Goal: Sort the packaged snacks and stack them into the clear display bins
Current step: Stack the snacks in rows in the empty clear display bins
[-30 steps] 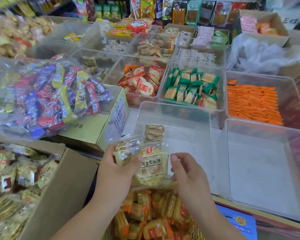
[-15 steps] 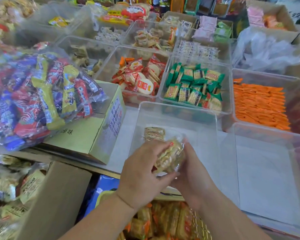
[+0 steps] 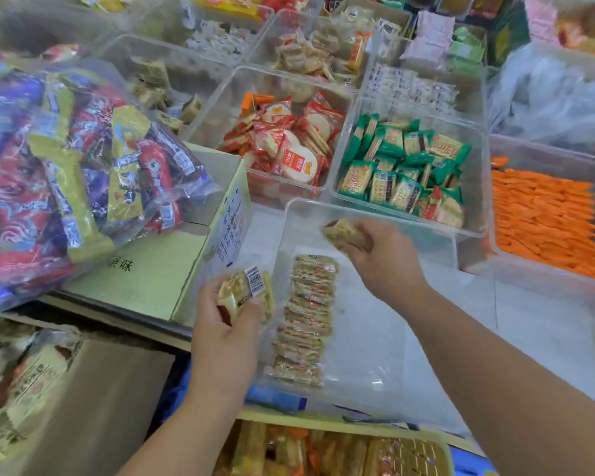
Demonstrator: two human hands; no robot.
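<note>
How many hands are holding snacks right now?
2. The left hand grips a pack at the clear bin's left wall. The right hand holds a second pack over the bin's far end. No other hands are in view.

taking the near clear bin point(image 3: 392, 338) as the dial: a row of packets point(image 3: 304, 321) runs along its 9 o'clock side, and the bare floor from that row to the 3 o'clock wall lies open from above. the left hand point(image 3: 225, 331), gripping a clutch of packets point(image 3: 244, 293), hangs at the 9 o'clock wall; the right hand point(image 3: 385, 259), holding one packet point(image 3: 344, 233), is over the 12 o'clock end. at 12 the green-packet bin point(image 3: 476, 187) stands just behind the rim; at 9 a cardboard box point(image 3: 145, 273) bearing a candy bag point(image 3: 66, 173) crowds close; at 6 sits a basket point(image 3: 445, 448).
</note>
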